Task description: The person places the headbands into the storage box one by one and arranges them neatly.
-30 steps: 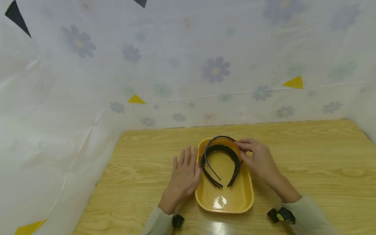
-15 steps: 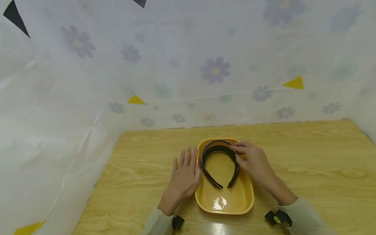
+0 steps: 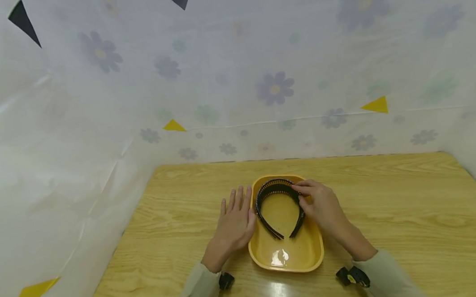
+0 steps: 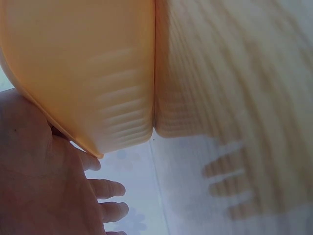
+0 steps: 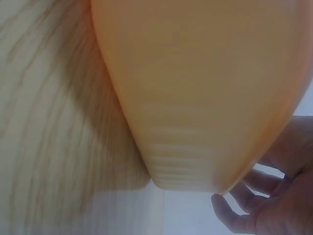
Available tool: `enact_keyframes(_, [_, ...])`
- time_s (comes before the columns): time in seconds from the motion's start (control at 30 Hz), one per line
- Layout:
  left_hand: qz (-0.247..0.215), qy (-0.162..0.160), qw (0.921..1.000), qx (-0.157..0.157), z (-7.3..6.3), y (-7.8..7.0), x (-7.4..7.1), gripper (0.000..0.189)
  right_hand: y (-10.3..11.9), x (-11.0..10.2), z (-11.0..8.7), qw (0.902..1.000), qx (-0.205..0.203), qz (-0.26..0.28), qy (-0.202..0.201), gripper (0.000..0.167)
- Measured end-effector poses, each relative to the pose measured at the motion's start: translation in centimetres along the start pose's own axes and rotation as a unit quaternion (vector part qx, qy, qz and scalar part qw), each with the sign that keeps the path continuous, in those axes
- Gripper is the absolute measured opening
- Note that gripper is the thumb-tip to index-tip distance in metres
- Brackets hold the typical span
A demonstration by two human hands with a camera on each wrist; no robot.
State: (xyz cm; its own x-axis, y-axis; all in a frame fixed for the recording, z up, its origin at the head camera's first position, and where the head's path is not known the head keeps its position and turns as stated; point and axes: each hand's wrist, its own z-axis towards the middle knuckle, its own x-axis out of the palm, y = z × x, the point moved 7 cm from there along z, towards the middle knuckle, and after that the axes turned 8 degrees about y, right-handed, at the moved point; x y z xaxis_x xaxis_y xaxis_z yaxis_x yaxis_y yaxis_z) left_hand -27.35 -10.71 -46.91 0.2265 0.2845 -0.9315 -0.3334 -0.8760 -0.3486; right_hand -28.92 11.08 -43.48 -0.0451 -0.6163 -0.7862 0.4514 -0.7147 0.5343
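Black headbands with comb teeth [image 3: 278, 189] lie nested in a yellow tray [image 3: 261, 255], their open ends pointing toward me. Thumb and fingers of my right hand [image 3: 325, 209] pinch the thin outer headband at its upper right side, over the tray's right rim. My left hand [image 3: 233, 225] lies with straight fingers along the left rim. From the left wrist, the tray's outer wall [image 4: 78, 63] fills the upper left, with my left hand [image 4: 39, 171] against its rim. In the right wrist view, my right hand [image 5: 283, 196] reaches over the rim, hiding the headbands.
The tray stands on a wood-grain table [image 3: 176, 205]. A white flowered sheet [image 3: 227, 90] hangs behind it and along the sides, marked with yellow triangles [image 3: 377, 105]. Dark straps [image 3: 353, 277] sit at the sleeve cuffs.
My right hand has moved slightly left and down with the thin headband, which now lines up with the others in the tray. The left hand stays at the rim.
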Motion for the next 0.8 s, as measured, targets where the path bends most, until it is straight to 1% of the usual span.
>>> enact_keyframes(0.1, [-0.002, 0.001, 1.0000, 0.000, -0.03, 0.04, 0.04, 0.060, 0.04, 0.14, -0.05, 0.9999, 0.005, -0.009, 0.004, 0.033])
enact_keyframes(0.33, [-0.005, -0.003, 1.0000, 0.004, 0.07, 0.20, 0.20, 0.059, 0.34, 0.32, -0.01, 0.9994, 0.002, -0.033, 0.004, 0.034])
enact_keyframes(0.57, [-0.001, -0.005, 1.0000, 0.006, 0.13, 0.18, 0.16, 0.059, 0.36, 0.72, -0.07, 0.9988, -0.009, -0.047, 0.011, 0.032])
enact_keyframes(0.8, [0.004, -0.001, 1.0000, -0.001, 0.02, 0.08, 0.04, 0.060, 0.61, 0.86, -0.06, 0.9979, -0.012, -0.061, 0.017, 0.030])
